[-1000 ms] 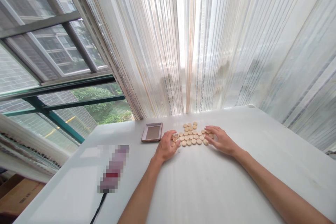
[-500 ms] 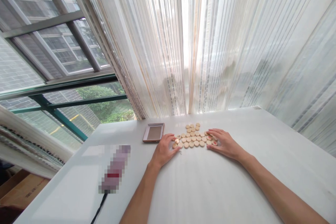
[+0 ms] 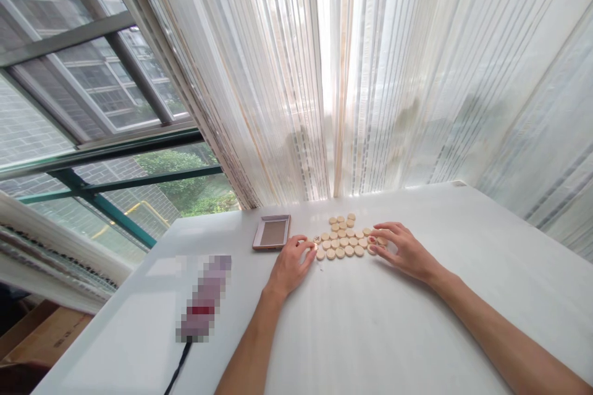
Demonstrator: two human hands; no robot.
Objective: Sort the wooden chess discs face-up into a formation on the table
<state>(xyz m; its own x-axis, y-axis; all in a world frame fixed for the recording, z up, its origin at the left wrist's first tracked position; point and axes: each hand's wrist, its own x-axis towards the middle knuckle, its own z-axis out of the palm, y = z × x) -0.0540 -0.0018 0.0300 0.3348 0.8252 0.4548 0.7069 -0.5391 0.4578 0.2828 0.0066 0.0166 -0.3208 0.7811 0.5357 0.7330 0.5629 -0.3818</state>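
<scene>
Several round pale wooden discs lie close together on a white table; a few show red marks. My left hand rests at the left edge of the cluster, fingers curled, thumb and fingertips pinched on one disc. My right hand lies at the right edge, fingers spread and bent over the outermost discs, touching them. A small brown open box sits just left of the discs.
Sheer white curtains hang right behind the table's far edge. A window is at the left. A blurred-out object with a black cable lies on the table's left part. A cardboard box stands on the floor lower left.
Both hands have stayed at the two sides of the disc cluster. A few discs at the edges have turned to show red marks, and the left fingers have closed on one disc.
</scene>
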